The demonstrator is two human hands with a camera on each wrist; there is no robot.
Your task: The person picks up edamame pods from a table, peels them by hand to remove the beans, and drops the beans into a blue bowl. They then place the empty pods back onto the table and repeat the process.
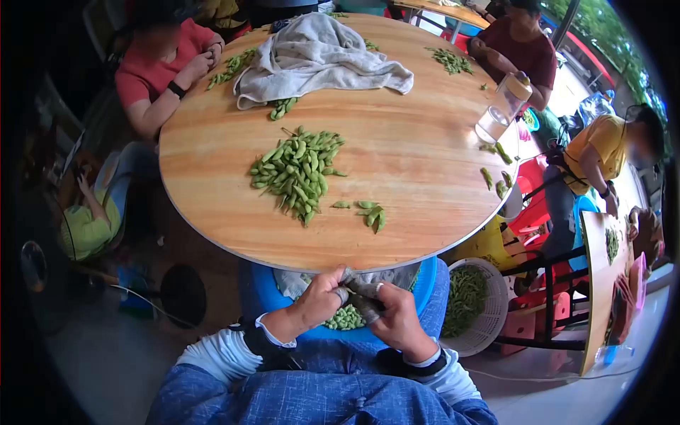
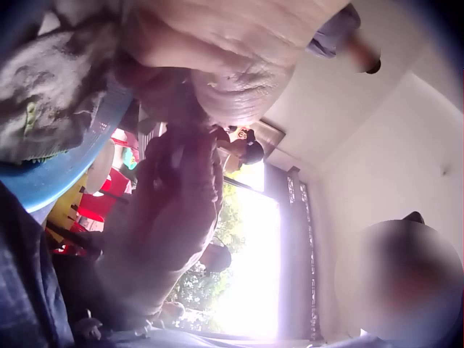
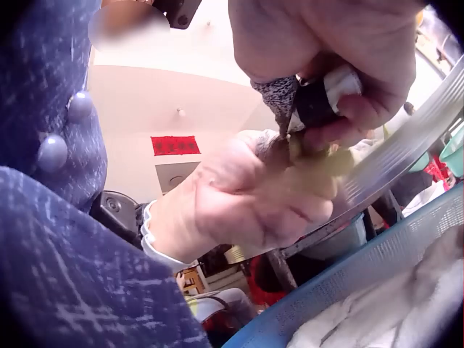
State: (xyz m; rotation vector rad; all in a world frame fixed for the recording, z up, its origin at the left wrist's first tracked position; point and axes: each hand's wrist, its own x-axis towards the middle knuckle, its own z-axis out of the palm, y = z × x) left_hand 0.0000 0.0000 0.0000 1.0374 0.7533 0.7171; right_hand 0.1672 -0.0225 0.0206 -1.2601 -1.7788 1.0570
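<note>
Over a blue basin [image 1: 427, 280], my left hand [image 1: 316, 301] and right hand [image 1: 398, 320] meet fingertip to fingertip, just below the table's near edge. A green edamame pod [image 3: 326, 165], blurred in the right wrist view, is pinched between the fingers of both hands. Grey coverings wrap some fingertips, and a black-and-white band [image 3: 326, 98] circles a right-hand finger. Shelled green beans [image 1: 346, 319] lie in the basin beneath, beside a greyish cloth or lining [image 1: 290, 282]. The left wrist view is mostly palm [image 2: 239, 51], with the pod hidden there.
On the round wooden table [image 1: 404, 149] sit a heap of edamame pods [image 1: 301, 166], a few loose pods [image 1: 372, 212], a crumpled grey towel [image 1: 319, 60] and a clear bottle [image 1: 501, 110]. A white basket [image 1: 489, 319] of pods stands right of my legs. Other people sit around.
</note>
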